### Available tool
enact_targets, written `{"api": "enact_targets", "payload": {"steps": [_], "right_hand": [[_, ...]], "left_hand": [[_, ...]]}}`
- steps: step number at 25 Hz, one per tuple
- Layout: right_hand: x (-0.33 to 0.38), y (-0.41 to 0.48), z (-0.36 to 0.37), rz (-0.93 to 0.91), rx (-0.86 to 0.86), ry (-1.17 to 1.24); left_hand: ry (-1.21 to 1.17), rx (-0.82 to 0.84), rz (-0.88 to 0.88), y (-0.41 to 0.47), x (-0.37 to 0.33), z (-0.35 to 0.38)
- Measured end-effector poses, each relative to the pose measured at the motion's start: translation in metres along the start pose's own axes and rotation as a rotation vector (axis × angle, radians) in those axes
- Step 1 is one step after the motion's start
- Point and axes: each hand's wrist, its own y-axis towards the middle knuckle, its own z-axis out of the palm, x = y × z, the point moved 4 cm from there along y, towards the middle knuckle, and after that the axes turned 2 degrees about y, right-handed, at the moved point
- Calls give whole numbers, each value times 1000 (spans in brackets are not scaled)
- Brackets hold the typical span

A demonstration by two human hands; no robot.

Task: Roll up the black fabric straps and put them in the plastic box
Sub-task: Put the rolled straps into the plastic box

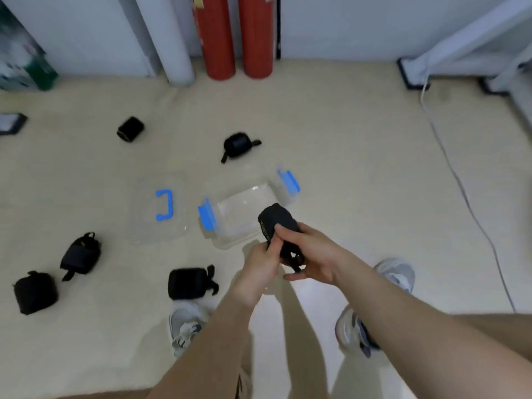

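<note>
Scene: a person stands over a cream padded floor mat (331, 133), both bare hands raised above a clear plastic box with blue side latches (230, 220)
Strap in hand: a black fabric strap rolled into a tight bundle (276, 223), held just above the near edge of the box and not yet inside it
Left hand: the left hand (262, 269) pinches the lower edge of the roll, its grip clenched on the fabric
Right hand: the right hand (313, 260) wraps the roll from the side, thumb pressed on top, its grip also closed around the bundle; a loose tail with a small buckle hangs under the palm
Box: appears empty, its clear lid with a blue handle (161, 208) lying just beside it on the left
Still on the floor: five black bundles, one at far left (35, 292), one beside it (81, 254), one near the left shoe (188, 283), and two beyond the box (131, 129) (237, 145); some trail loose ends
Step in hand: likely finishing the roll; it would be done well by keeping thumb pressure on the outer turn, tucking the dangling tail in, and lowering the bundle into a corner of the box so it cannot spring open
</note>
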Motion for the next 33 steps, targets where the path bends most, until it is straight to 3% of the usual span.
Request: {"api": "enact_targets", "payload": {"steps": [3, 7, 11, 16, 19, 21, 24, 26, 30, 33], "right_hand": [[80, -32, 3, -174, -9, -215], [164, -47, 7, -313, -42, -773], [209, 3, 2, -402, -112, -1261], [183, 143, -3, -497, -197, -1420], [151, 196, -2, -532, -250, -1710], [136, 217, 0, -681, -307, -1879], [125, 235, 1, -1088, -400, -1906], [121, 244, -1, -1226, -406, -1873], [128, 246, -7, -1260, -498, -1830], [138, 245, -18, -1075, -413, -1726]], "left_hand": [[-31, -24, 135, -25, -57, -23], [-457, 1, 309, -23, -109, -60], [-345, 4, 220, 35, -126, -67], [-255, -71, 61, 160, -94, -63], [-184, -131, 12, 203, -66, -54], [-184, -129, -15, 218, -54, -51], [-279, -134, -27, 238, -53, -54], [-267, -171, 41, 250, -60, -55], [-27, -321, 270, 253, -77, -53], [167, -324, 322, 263, -87, -49]]}}
